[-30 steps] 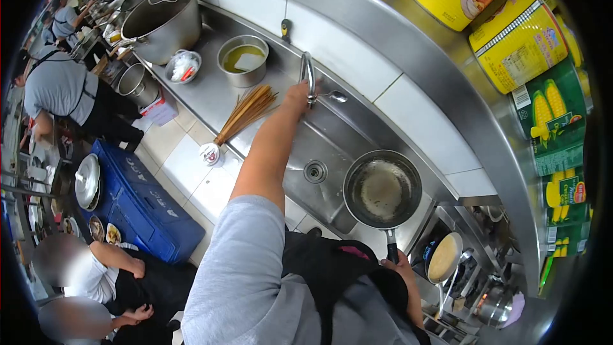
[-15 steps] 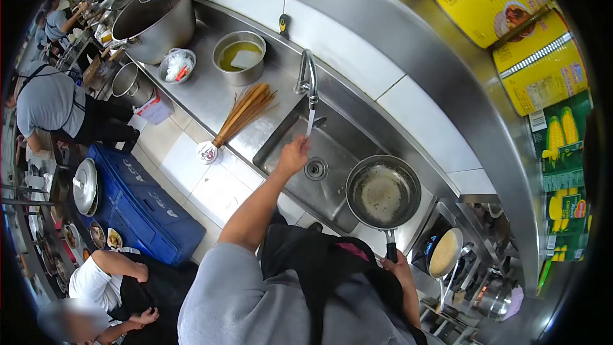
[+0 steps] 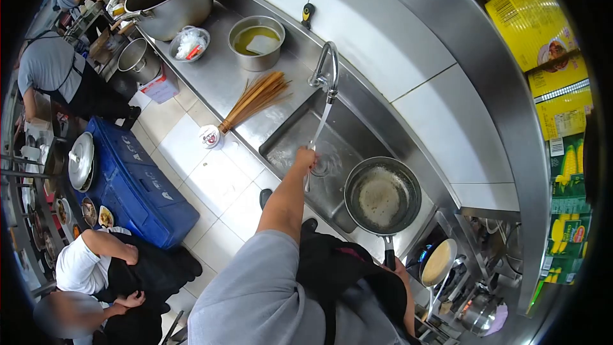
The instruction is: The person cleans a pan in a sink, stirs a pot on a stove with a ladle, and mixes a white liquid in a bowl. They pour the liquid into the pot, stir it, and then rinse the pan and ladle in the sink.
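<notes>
Water (image 3: 324,119) ran in the head view from faucet (image 3: 332,57), center of frame, down to left hand (image 3: 306,158) over sink (image 3: 354,129). Left fingers looked curled in, stream meeting hand; thin shiny streak (image 3: 308,183) showed just below, couldn't tell if water or utensil, or if fingers pinched anything. Right hand (image 3: 400,272), lower right of center, was at the black handle (image 3: 389,253) of pan (image 3: 383,197), fingers closed around its end, partly hidden. Pan was upright over right end of sink, cloudy film on its bottom; couldn't tell if its base touched the sink edge.

Right of it, lower right of frame, second pan (image 3: 438,262) with pale yellow stuff sat by blue flame (image 3: 423,253). Stick bundle (image 3: 257,99) lay on counter (image 3: 198,81) left of sink, tied end near white tub (image 3: 209,136). Above bundle: pot (image 3: 257,45) with yellowish liquid and whitish piece, then bowl (image 3: 189,44) with white and red items, just beside big pot (image 3: 171,6). Blue bin (image 3: 147,198) was at left, metal lid (image 3: 81,158) at its far side. One person (image 3: 83,262) lower left, another (image 3: 54,67) upper left. Yellow cans (image 3: 530,22) filled upper right.
</notes>
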### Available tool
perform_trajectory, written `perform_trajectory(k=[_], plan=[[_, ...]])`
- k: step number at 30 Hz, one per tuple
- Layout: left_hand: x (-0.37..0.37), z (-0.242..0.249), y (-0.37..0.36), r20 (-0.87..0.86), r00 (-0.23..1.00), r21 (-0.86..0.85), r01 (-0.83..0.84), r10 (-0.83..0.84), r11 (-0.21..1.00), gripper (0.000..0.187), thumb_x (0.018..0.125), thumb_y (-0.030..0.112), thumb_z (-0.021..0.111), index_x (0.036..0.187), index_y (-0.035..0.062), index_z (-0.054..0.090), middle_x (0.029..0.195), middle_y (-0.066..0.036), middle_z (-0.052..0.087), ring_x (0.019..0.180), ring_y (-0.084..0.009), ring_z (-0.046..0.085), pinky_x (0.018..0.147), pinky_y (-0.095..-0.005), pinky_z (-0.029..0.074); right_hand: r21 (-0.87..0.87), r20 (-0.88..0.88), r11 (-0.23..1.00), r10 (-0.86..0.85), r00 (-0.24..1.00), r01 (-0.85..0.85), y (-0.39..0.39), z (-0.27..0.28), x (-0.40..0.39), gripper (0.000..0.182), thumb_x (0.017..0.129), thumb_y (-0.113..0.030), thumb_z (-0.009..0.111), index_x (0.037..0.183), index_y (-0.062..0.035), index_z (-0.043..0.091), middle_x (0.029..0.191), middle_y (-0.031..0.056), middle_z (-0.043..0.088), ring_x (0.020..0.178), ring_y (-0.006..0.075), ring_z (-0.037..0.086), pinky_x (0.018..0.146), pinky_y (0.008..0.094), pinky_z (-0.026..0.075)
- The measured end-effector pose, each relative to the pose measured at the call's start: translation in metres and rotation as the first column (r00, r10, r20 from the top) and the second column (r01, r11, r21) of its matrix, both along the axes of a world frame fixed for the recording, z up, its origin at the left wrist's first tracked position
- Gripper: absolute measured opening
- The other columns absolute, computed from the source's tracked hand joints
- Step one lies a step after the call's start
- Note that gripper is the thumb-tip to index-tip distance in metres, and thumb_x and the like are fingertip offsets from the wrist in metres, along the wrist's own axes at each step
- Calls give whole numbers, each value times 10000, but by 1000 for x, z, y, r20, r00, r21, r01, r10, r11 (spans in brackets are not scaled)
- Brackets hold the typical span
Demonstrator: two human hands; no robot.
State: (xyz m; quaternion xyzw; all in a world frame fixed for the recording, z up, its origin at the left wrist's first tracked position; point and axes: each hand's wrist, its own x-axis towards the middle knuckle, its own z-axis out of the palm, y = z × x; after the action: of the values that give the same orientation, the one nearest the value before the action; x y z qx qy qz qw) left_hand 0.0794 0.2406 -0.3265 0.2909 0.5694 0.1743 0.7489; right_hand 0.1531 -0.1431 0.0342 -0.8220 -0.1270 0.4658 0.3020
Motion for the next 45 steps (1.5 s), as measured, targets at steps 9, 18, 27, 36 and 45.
perform_trajectory(k=[9,18,27,36,45], plan=[[-3,56,42,205,973,-77,121,-103,990,167,918,164,509,988,43,601,577,5,442,383,-142,340,362,-328,289,53,-169,990,-119,978,130,-15,-3,7,249,797,-110,768,937,-86,563,735,-49,493,660,69,489,618,251,418],[10,64,44,276,938,-266,-136,211,954,290,994,398,493,948,115,536,567,17,423,406,-109,352,380,-261,273,58,-54,998,-34,998,37,-33,-36,21,224,794,-147,756,895,-103,561,734,-59,479,661,72,449,613,245,370],[14,94,47,159,987,-122,-13,32,992,446,996,570,417,993,148,561,688,-25,536,447,-97,417,392,-273,272,47,-68,998,-46,997,50,-22,-31,20,201,800,-136,741,879,-107,558,734,-57,487,663,73,459,620,244,375],[2,94,54,365,908,-174,282,-204,943,251,988,421,424,970,196,534,648,8,461,456,-91,324,393,-242,214,73,-195,988,-119,974,136,-20,-36,17,168,806,-69,704,903,-93,569,727,-49,519,637,74,497,593,252,409],[5,60,49,202,971,34,121,-125,992,151,990,207,511,909,108,590,654,-37,546,487,-139,506,383,-279,391,121,-193,986,-94,977,118,-21,-49,16,152,805,-52,685,898,-85,570,720,-50,525,628,69,495,581,252,406]])
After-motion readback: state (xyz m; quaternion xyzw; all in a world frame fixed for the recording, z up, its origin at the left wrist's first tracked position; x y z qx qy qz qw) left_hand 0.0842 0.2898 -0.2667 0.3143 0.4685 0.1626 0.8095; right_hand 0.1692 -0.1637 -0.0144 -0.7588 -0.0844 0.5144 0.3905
